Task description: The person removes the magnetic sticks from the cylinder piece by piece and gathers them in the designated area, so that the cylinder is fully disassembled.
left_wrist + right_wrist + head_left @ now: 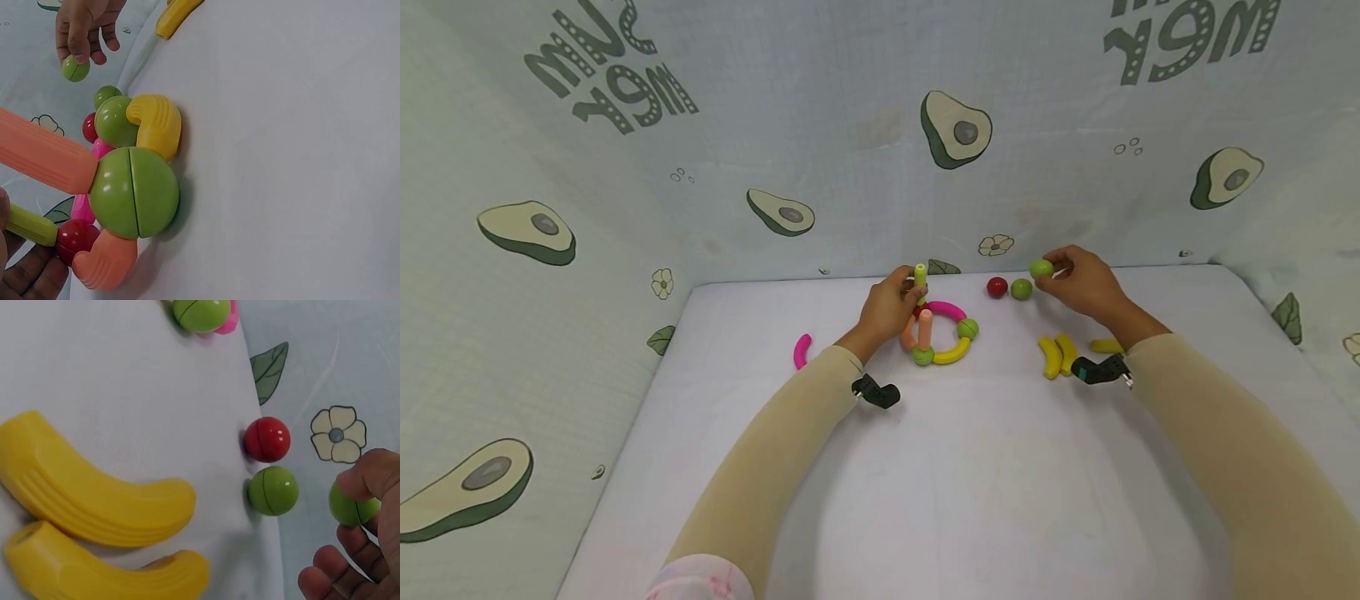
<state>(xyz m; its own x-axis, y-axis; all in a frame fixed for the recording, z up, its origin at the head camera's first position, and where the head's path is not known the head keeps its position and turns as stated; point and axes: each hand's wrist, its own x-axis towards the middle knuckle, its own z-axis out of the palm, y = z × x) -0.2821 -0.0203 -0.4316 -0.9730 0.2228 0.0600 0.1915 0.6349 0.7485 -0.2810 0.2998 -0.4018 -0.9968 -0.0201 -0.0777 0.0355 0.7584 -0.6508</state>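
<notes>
My left hand [886,310] holds a lime-green rod [921,283] that stands upright on a red ball [77,241]. That ball is part of a ring of curved pieces and balls: a pink curved piece [947,310], a green ball [967,328], a yellow curved piece [952,352] and a nearer green ball [134,192]. An orange rod [926,331] rises from the nearer green ball, and an orange curved piece [107,262] joins it to the red one. Over at the right, my right hand [1084,283] pinches a loose green ball [354,505] between thumb and fingers, above the table's back edge.
Another red ball [997,287] and a green ball [1022,289] lie near the back edge. Several yellow curved pieces [94,494] rest below the right hand. A pink curved piece [802,351] lies left, beside the left forearm. Behind the white table [970,483] hangs an avocado-print cloth [865,125].
</notes>
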